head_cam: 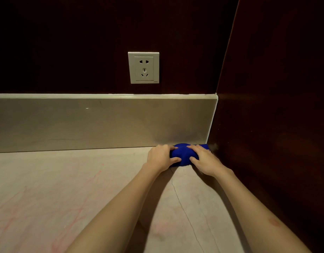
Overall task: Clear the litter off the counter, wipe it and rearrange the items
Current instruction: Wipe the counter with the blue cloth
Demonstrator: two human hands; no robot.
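Two hands grip one bunched blue cloth (183,154) between them on the counter (66,189): the left hand (160,157) curls its fingers over the cloth's left end with the thumb beneath, and the right hand (205,161) wraps its fingers and thumb around the right end. The cloth lies just ahead of both hands, touching the counter and pushed against the backsplash (84,123), close to the corner where the dark side panel (276,106) stands just right of the right hand. Above and a little left of the hands, a white wall socket (143,67) sits on the dark wall, and faint pink streaks mark the counter left of the left forearm.
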